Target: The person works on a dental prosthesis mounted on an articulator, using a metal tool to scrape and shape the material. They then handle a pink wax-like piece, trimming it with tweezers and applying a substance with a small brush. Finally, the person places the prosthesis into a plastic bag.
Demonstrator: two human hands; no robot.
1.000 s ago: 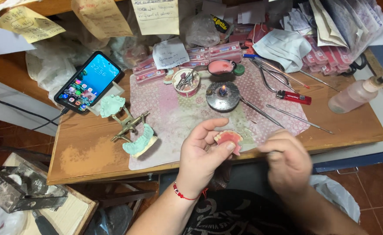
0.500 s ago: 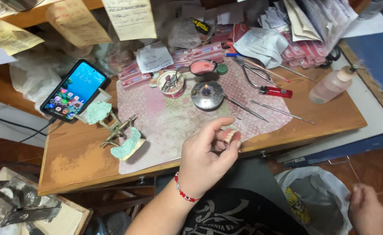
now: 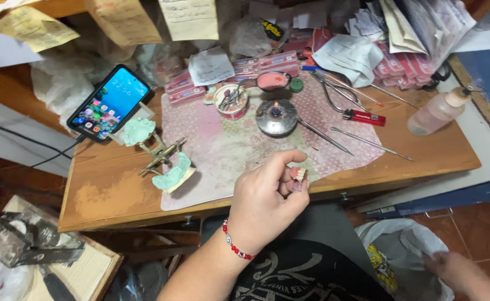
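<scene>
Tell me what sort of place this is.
Probably a dental technician's workbench. The left hand holds a small pink denture piece with teeth; a brass-coloured metal articulator with pale green plaster casts stands on the wooden table, near a small lit round metal burner and thin metal hand tools.

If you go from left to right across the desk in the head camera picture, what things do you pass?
Phone → metal stand with green moulds → small tub of tools → little burner with a flame → red lighter → clear squeeze bottle.
</scene>
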